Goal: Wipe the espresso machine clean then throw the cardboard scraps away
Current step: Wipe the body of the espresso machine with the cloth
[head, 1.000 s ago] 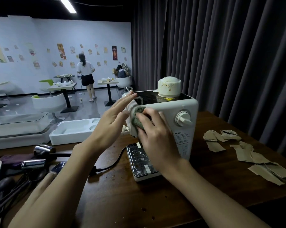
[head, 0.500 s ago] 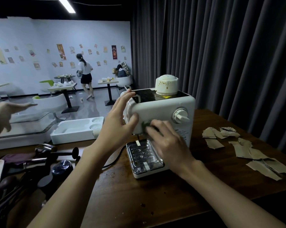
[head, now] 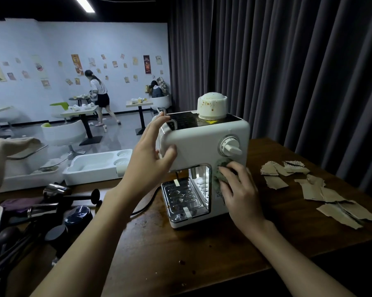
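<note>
The espresso machine (head: 202,142) stands upright on the dark wooden tabletop (head: 202,249), front face toward the camera. Its drip tray (head: 183,196) projects at the base, and its power cord (head: 146,202) runs off to the left. A stained white cap (head: 211,105) sits on the top panel. The dial (head: 230,145) is at the upper right of the front.

Left hand (head: 150,155): braces the upper left corner of the machine. The fingers (head: 153,131) are extended and lie close together along the left side, reaching the top edge. The thumb is spread away from them and rests on the front face.

Right hand (head: 238,189): the fingers are curled over a grey-green cloth (head: 220,170) and press it against the front of the machine, just below the dial and beside the brew opening (the hand covers most of the cloth).

The cardboard scraps (head: 312,192) lie loose on the tabletop to the right of the machine, some overlapping, well apart from both hands.

To the left of the machine are a white moulded tray (head: 95,166) and a group of dark and metal utensils (head: 52,202). A dark pleated curtain (head: 287,61) hangs behind the tabletop
</note>
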A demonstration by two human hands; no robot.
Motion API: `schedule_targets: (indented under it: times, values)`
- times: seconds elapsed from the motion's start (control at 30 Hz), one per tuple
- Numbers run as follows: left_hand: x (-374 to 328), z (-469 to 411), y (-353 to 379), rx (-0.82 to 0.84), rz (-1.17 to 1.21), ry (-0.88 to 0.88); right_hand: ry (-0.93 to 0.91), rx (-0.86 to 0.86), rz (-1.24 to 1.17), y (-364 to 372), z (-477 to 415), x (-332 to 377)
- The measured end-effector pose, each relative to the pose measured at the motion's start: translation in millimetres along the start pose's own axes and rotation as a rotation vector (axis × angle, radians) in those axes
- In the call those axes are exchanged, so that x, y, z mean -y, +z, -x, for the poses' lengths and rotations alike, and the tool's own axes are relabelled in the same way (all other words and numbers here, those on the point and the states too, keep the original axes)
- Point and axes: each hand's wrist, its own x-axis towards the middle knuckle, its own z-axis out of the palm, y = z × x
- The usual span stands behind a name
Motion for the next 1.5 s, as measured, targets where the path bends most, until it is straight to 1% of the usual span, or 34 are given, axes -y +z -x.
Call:
schedule_targets:
  times: [0.07, 0.1, 0.17, 0.23, 0.37, 0.43, 0.6, 0.7, 0.73, 0.77, 0.87, 1.0, 1.07, 1.13, 1.2, 1.3, 1.4, 1.5]
  values:
    - [-0.7, -0.1, 2.5, -0.010, -0.007, 0.001, 0.071, 0.018, -0.015, 5.1, 15.1, -0.1]
    - [-0.2, -0.5, 3.7, -0.018, -0.017, 0.009, 0.082, 0.053, -0.018, 7.6, 21.7, 1.0]
    - [-0.3, -0.4, 5.6, -0.032, -0.030, 0.011, 0.049, 0.153, -0.011, 8.5, 31.9, 1.5]
    - [-1.1, -0.1, 6.4, -0.033, -0.037, 0.005, 0.040, 0.201, -0.021, 6.3, 34.4, -2.8]
    - [-2.1, 0.8, 6.2, -0.037, -0.049, 0.007, 0.220, 0.136, -0.120, 7.9, 35.6, 5.1]
    - [-2.6, 1.3, 6.5, -0.032, -0.054, 0.009, 0.225, 0.155, -0.120, 12.4, 39.2, 13.6]
    - [-5.4, 1.9, 7.6, -0.024, -0.071, 0.013, 0.242, 0.313, -0.081, 21.5, 50.8, 28.3]
    - [-10.4, 3.0, 6.3, -0.017, -0.129, 0.026, 0.224, 0.461, -0.144, 30.7, 54.8, 45.0]
    - [-12.0, 3.2, 5.6, -0.013, -0.159, 0.032, 0.213, 0.472, -0.163, 31.3, 52.9, 49.1]
    - [-13.6, 3.1, 5.0, -0.007, -0.193, 0.035, 0.214, 0.451, -0.183, 29.6, 49.6, 51.6]
    - [-16.5, 0.7, 6.3, -0.008, -0.283, 0.005, 0.255, 0.309, -0.260, 13.8, 33.2, 49.3]
    - [-19.7, -4.6, 18.1, -0.086, -0.305, -0.086, 0.344, 0.118, -0.305, -10.7, 9.0, 34.3]
    - [-22.9, -8.8, 24.2, -0.122, -0.294, -0.128, 0.416, 0.067, -0.277, -21.9, -1.8, 21.9]
    - [-26.9, -14.4, 29.1, -0.164, -0.278, -0.168, 0.429, -0.011, -0.204, -32.8, -12.1, 6.7]
    - [-30.8, -20.1, 32.8, -0.208, -0.271, -0.203, 0.458, -0.061, -0.189, -42.6, -24.3, -8.1]
    - [-34.9, -24.2, 37.7, -0.239, -0.295, -0.204, 0.540, -0.001, -0.341, -52.3, -47.1, -25.9]
    - [-36.0, -24.2, 42.2, -0.234, -0.323, -0.191, 0.499, 0.130, -0.543, -58.0, -65.4, -31.7]
    - [-38.0, -24.2, 42.1, -0.253, -0.321, -0.176, 0.472, 0.173, -0.695, -61.7, -72.9, -32.4]
